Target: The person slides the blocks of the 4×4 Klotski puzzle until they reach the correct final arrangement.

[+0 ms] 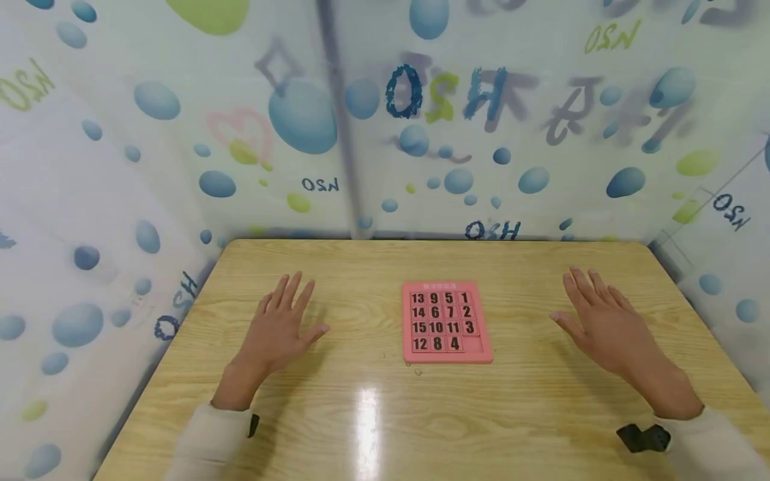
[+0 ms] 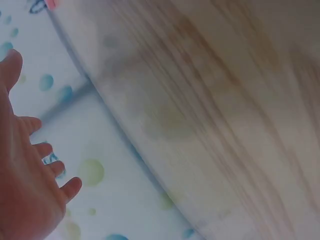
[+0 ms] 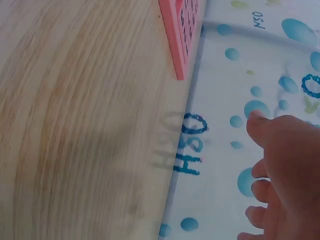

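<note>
A pink sliding number puzzle (image 1: 447, 357) lies flat on the wooden table, its numbered tiles facing up and one gap at the lower right corner. To its left, my left hand (image 1: 279, 331) is held over the table with fingers spread and nothing in it. On the other side my right hand (image 1: 607, 327) hovers likewise, fingers extended and thumb apart. Neither hand touches the puzzle. In the right wrist view, part of the puzzle (image 3: 173, 42) shows at the top, beyond the right hand (image 3: 290, 175). The left wrist view shows the left hand (image 2: 30, 165) with bare fingers.
The light wooden table (image 1: 337, 427) has a glossy reflection near its front. Behind and beside it hang pale curtains (image 1: 385, 180) printed with blue and green drops. Dark straps (image 1: 644, 438) show at the sleeve cuffs.
</note>
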Motion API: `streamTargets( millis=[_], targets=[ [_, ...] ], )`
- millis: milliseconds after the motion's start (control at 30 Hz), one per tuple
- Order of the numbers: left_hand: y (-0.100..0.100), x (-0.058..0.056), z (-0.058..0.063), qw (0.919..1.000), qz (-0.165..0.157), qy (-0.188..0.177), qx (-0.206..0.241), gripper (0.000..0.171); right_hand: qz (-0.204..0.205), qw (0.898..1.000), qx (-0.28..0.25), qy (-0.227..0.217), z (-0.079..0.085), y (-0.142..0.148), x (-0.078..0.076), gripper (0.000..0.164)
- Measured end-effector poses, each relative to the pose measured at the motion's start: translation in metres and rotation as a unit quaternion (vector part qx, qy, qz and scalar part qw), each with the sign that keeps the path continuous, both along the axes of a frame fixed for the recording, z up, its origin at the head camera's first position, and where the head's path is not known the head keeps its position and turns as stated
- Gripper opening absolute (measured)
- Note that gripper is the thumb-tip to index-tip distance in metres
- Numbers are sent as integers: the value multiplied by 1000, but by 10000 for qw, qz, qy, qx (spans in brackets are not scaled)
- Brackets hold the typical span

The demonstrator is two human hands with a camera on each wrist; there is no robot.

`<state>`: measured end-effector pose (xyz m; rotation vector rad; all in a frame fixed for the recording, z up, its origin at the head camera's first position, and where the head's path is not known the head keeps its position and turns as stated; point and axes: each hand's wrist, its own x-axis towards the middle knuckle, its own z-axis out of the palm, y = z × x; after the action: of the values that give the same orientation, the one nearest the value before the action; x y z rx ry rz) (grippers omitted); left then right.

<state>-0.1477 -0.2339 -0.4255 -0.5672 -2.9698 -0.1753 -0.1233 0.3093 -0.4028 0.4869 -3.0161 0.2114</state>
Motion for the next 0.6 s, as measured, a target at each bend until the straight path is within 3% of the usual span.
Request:
streamTargets(
  millis=[333,600],
  targets=[
    [64,4,-1,9935,-985,-521,222,81,400,9986,181,-293,-4,-34,-1,74],
    [104,-6,2,9869,-1189,-1087,-30,85,686,9966,298,-346,-14,-59,-2,70]
  ],
)
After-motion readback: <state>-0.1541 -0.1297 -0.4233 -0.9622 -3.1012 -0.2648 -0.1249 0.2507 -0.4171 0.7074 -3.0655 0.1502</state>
